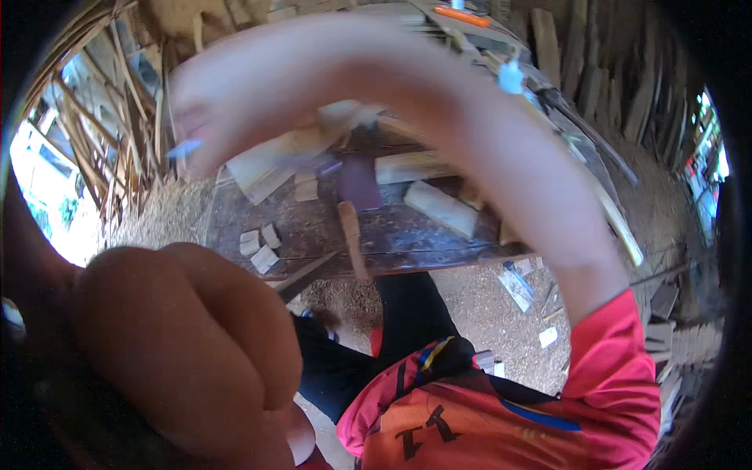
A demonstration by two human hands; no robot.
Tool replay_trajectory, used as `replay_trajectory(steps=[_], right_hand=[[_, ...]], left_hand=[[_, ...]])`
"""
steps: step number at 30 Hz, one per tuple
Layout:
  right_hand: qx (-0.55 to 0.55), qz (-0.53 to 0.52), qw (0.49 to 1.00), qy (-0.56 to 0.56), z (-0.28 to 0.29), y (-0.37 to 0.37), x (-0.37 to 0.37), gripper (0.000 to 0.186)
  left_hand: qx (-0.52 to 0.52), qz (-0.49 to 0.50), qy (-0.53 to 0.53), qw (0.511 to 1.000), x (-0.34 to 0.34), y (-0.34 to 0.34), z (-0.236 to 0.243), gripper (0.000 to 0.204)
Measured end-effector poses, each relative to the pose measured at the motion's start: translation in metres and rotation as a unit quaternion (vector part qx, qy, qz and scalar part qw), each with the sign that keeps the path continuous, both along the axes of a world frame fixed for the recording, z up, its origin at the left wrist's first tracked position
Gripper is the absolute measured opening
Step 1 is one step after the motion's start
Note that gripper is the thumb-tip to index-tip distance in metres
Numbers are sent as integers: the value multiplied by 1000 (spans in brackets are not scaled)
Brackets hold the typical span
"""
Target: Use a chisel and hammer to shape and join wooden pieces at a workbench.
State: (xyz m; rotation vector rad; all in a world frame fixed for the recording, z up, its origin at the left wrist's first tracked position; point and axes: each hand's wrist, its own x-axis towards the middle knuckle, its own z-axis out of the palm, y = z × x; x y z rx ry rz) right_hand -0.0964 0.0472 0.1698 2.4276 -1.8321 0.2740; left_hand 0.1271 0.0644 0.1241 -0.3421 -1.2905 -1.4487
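Note:
Very close to the camera, my left hand (188,329) fills the lower left with its fingers folded; what they hold, if anything, is hidden. A dark flat blade-like strip (307,276) shows past its edge, and I cannot tell whether the hand touches it. My right arm reaches across the bench to the upper left. There my right hand (202,117) is smeared by motion, its fingers seemingly closed, with a small pale-blue tip (185,149) poking out. Below lies a wooden stick or handle (352,235) at the bench edge, near a dark reddish-brown sheet (359,183).
The dark wooden bench (313,252) carries small wood blocks (265,259), a larger pale block (441,209) and several offcuts. Toward the back are a light-blue bottle (511,75) and an orange tool (463,16). Wood shavings (462,301) cover the floor; planks (611,86) lean behind.

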Motion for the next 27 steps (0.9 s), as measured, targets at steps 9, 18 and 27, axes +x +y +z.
replay_trajectory(steps=[9,18,27], right_hand=[[-76,130,984,-93,-46,-47,108,54],[-48,119,988,-86,-134,-53,189,50],[-32,109,993,-40,-195,-58,322,47]], left_hand=[[45,38,-52,997,-13,26,7,27],[116,225,-123,959,46,12,-17,41],[217,420,-232,850,192,-5,-97,47]])
